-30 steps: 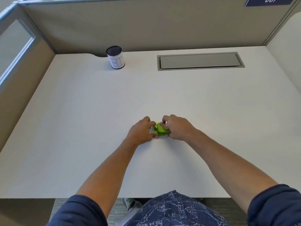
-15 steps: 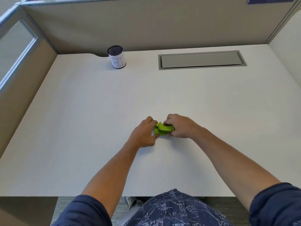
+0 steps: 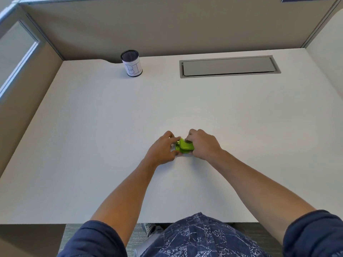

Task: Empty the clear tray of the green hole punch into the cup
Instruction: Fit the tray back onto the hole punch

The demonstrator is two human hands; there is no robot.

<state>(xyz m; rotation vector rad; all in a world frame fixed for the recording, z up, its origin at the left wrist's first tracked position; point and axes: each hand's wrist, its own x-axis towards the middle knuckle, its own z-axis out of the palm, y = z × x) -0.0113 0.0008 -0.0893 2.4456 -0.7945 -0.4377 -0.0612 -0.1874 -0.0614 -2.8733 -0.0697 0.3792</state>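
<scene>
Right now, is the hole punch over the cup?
No, the green hole punch sits low near the desk's middle between both hands, while the cup stands far back by the partition.

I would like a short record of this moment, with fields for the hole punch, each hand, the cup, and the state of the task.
hole punch: green hole punch, low over the near middle of the white desk
left hand: fingers closed on its left end
right hand: gripping its right side
clear tray: not distinguishable
cup: dark mesh with paper label, upright at far left, well apart from hands
task state: nothing emptied yet
</scene>
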